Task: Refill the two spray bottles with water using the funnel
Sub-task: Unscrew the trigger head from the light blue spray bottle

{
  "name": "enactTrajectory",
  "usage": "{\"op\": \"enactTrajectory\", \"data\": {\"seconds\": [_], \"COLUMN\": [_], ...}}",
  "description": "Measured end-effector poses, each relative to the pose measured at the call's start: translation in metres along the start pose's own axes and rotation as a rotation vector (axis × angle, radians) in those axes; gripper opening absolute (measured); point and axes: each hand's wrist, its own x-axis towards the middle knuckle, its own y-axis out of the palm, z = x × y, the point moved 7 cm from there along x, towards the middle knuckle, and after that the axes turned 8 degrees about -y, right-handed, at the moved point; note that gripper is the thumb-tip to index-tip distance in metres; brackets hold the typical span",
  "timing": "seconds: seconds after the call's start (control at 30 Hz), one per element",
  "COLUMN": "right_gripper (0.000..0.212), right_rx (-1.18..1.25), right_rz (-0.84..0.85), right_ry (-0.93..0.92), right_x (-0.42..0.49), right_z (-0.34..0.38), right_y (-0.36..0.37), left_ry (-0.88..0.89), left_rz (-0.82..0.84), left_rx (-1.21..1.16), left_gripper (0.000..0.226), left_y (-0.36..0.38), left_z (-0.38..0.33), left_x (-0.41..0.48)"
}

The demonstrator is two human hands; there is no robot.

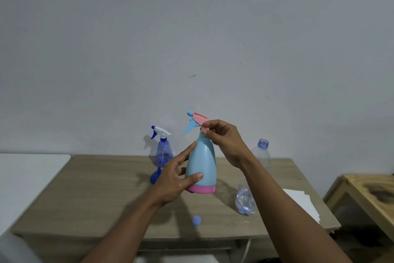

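Two hands, one spray bottle (pixel 202 162)
Left hand (pixel 172 179) clasps its body; right hand (pixel 226 141) pinches the sprayer head (pixel 199 119).

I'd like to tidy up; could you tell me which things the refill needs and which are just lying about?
For the job: light blue spray bottle, clear blue spray bottle, blue funnel, open water bottle.
Lying about: blue cap, white sheets.

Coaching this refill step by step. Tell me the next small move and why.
Probably unscrew the spray head: it sits on the light blue bottle, the right hand pinches its collar, the left hand holds the body, and the funnel lies unused on the table.
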Motion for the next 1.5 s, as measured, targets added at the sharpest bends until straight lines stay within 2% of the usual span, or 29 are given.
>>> {"op": "enactTrajectory", "data": {"seconds": [0.43,0.57,0.97,1.5], "right_gripper": [0.012,0.019,0.014,0.021], "right_rx": [0.018,0.012,-0.036,-0.093], "right_rz": [0.018,0.028,0.032,0.06], "right_ry": [-0.043,-0.012,-0.052,-0.046], "right_x": [0.014,0.021,0.029,0.04], "right_z": [0.005,0.0,0.005,-0.001], "right_y": [0.003,0.001,0.007,0.013], "left_ry": [0.061,0.054,0.048,0.067], "left_rz": [-0.032,-0.033,-0.049,-0.068], "left_rx": [0.035,0.047,0.036,0.07], "left_gripper": [0.084,0.083,0.08,0.084], "left_y": [-0.007,-0.01,-0.017,-0.027], "left_z": [-0.006,-0.007,-0.006,0.001], "left_x": [0.01,0.012,0.019,0.029]}}
